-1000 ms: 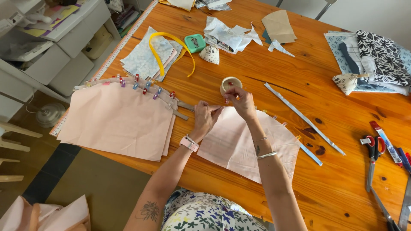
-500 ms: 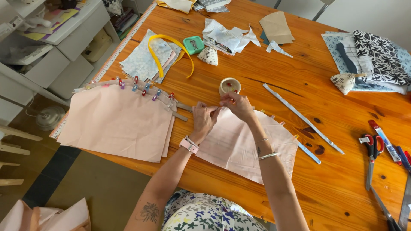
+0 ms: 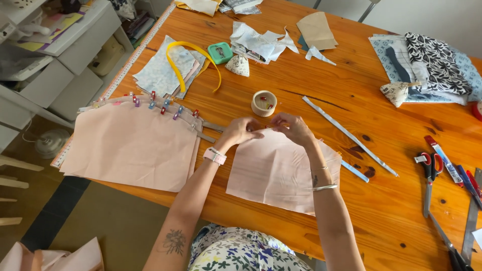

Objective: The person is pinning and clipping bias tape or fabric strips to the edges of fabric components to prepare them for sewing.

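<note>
A: Item, hazard: pink fabric piece (image 3: 281, 170), flat on wooden surface (image 3: 351, 110), top edge pinched at one spot only. Likely slippage of layers, by judgement, through uneven pull between the two grips; possible crooked edge.

B: Second hazard: small round tub of clips (image 3: 264, 103) just beyond the knuckles; liable to tipping by a stray nudge. Scissors (image 3: 430, 168) well apart, no concern.

A: Left hand (image 3: 240, 131): fingers curled, nearly closed, pinching the fabric's top edge; something small and pale between the fingertips, too small to identify.

B: Right hand (image 3: 293, 128): likewise curled, thumb and forefinger closed on same edge, just beside the left. Clipped pink stack (image 3: 133, 145) to the left, untouched.
</note>
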